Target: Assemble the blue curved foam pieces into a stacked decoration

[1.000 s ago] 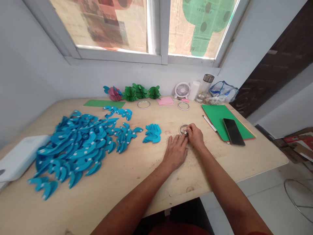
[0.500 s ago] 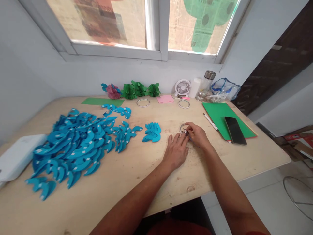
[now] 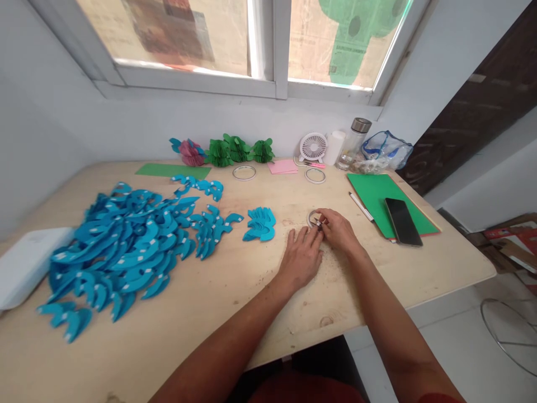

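My left hand (image 3: 301, 258) lies palm down on the wooden table with its fingers spread. Its index fingertip meets the fingers of my right hand (image 3: 337, 228). The right hand is closed in a pinch at the tabletop, on a small dark, pointed thing whose kind I cannot make out. Partly under the right fingers lies a thin pale ring, seemingly a tape roll (image 3: 310, 219). Left of my hands sits a small stack of blue folded paper pieces (image 3: 260, 225). Farther left spreads a big heap of similar blue paper pieces (image 3: 126, 232) with white tabs.
Two more rings, a left one (image 3: 244, 173) and a right one (image 3: 315, 176), lie toward the back. Green paper flowers (image 3: 237, 149), a small fan (image 3: 313, 147) and a glass bottle (image 3: 354, 144) line the wall. A phone (image 3: 403, 221) rests on green paper (image 3: 369, 196) at right.
The view has shifted slightly, so the heap sits a little farther left and lower-edge things sit a little higher. Both hands keep nearly the same place and pose.
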Tool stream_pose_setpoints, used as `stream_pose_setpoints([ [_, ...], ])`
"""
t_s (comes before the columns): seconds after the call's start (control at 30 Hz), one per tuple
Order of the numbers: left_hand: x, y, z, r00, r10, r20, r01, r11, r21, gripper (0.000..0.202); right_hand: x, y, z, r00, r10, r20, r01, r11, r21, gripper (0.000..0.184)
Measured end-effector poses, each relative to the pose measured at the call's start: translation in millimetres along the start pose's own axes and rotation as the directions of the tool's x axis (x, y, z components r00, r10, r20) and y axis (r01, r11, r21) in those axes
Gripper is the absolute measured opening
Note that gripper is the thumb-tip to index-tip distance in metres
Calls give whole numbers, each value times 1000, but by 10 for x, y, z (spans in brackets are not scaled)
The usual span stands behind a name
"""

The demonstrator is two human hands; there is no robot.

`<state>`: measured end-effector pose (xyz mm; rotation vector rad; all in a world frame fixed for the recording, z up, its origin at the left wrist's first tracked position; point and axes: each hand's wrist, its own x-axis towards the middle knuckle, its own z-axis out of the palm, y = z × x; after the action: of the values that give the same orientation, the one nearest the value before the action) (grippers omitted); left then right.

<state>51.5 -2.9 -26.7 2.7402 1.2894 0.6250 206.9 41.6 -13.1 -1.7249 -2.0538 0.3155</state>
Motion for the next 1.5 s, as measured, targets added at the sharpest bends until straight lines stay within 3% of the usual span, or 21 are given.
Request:
stream_pose_setpoints([
  [0.6,-3,0,6,1000,1,9,-1,1000,2,41,6,-2,20,1000,5,4,-5,1000,-10,43],
  [1.0,4,5,-17,999,12,36,-14,999,53,42,-21,-114,-52,1000,-14,6,14,991,-130,38],
  [1.5,0,-1,16,1000,15,23,-17,997,72,42,-18,-115,-15,999,50,-4,-50,990,-129,40],
])
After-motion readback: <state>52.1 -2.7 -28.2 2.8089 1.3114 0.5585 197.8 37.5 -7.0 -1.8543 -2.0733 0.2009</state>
